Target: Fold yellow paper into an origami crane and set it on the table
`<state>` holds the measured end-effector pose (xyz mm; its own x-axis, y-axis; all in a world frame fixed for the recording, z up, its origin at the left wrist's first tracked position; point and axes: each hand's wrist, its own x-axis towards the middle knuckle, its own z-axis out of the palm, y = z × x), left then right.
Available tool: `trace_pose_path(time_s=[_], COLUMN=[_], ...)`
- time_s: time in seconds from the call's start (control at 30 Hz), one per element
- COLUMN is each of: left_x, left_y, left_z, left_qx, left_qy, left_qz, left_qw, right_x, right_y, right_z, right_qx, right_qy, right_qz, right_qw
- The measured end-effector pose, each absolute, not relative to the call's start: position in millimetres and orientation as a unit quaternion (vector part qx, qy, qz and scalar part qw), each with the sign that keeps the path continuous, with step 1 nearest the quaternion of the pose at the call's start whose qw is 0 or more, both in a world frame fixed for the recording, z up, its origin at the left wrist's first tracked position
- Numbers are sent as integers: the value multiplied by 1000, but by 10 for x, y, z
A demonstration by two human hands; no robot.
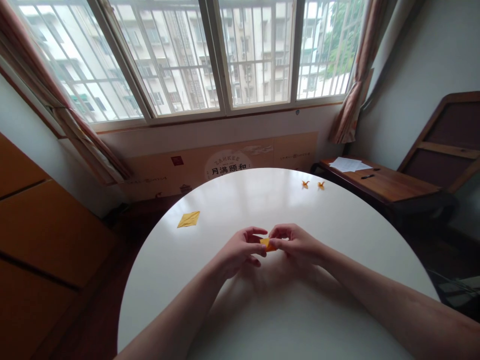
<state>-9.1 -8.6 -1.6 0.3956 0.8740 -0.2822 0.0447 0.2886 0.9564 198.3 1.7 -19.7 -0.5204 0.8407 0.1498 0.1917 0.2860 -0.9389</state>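
Note:
A small folded piece of orange-yellow paper (pixel 267 244) is held between my two hands, just above the white round table (pixel 315 310). My left hand (pixel 242 250) pinches its left side with thumb and finger, the other fingers spread a little. On the right side, my right hand (pixel 294 242) grips it with the thumb in front and the fingers curled behind. The exact folds are too small to make out. Farther left lies a creased yellow paper square (pixel 188 219). Two small orange paper cranes (pixel 305 185) stand near the table's far right edge.
Beyond the table stands a beige printed panel (pixel 262 152) beneath the barred window (pixel 257 55). To the right is a low wooden table (pixel 390 182) with white papers (pixel 348 164) on it, next to a leaning wooden frame (pixel 446 140). An orange-brown cabinet (pixel 33 220) is at the left.

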Motion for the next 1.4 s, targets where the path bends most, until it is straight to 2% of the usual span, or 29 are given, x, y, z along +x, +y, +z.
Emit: trace_pose_path(time_s=[0.23,0.3,0.47,0.67,0.97,1.4], left_x=[-86,-100,-206,-188,-97,-96], left_y=[-79,-58,3,-91,-180,-310], left_z=[-56,-63,-33,11,-72,225], left_qx=[554,611,800,902,912,942], left_qy=[475,502,458,336,356,294], left_qz=[306,302,316,249,188,98], left_qw=[611,532,224,104,82,126], right_x=[2056,2097,2185,2194,2111,2129], right_y=[97,121,177,183,241,326], right_z=[-229,-222,-222,-274,-374,-90], right_qx=[-297,-283,-271,-277,-277,-213], right_qy=[-808,-828,-865,-873,-856,-911], right_qz=[385,360,309,293,315,291], right_qw=[332,322,287,274,302,199])
